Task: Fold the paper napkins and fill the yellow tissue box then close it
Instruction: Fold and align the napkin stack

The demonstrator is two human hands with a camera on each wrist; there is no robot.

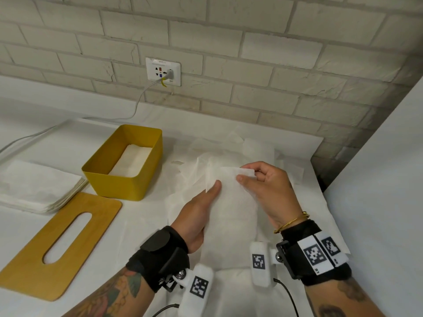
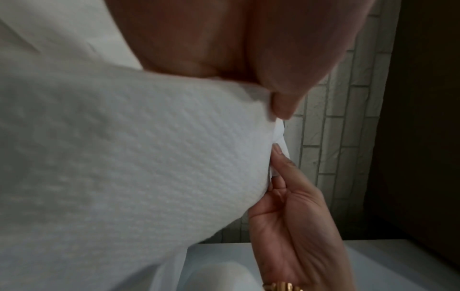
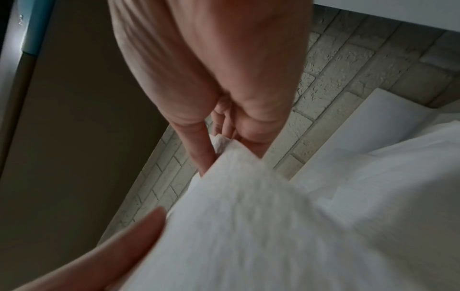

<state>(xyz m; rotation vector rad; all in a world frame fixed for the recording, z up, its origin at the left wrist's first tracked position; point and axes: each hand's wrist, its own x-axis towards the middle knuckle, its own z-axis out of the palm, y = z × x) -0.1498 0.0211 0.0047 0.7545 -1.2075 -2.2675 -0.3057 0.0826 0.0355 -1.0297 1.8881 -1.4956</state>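
A white paper napkin (image 1: pixel 231 202) is held up between both hands above the table. My left hand (image 1: pixel 201 209) grips its left edge, thumb on top and fingers hidden behind the paper. My right hand (image 1: pixel 256 177) pinches the napkin's upper right corner between thumb and fingers. The textured napkin (image 2: pixel 139 157) fills the left wrist view, and the napkin (image 3: pixel 261 216) with the pinching right fingers (image 3: pixel 206 149) shows in the right wrist view. The open yellow tissue box (image 1: pixel 123 181) stands to the left with folded napkins (image 1: pixel 135 161) inside. Its wooden slotted lid (image 1: pixel 29 268) lies flat at the front left.
A stack of unfolded napkins (image 1: pixel 34 188) sits left of the box. Loose napkins (image 1: pixel 256 147) lie spread on the table behind the hands. A wall socket (image 1: pixel 163 71) with a white cable is on the brick wall. A white panel (image 1: pixel 377 168) rises at the right.
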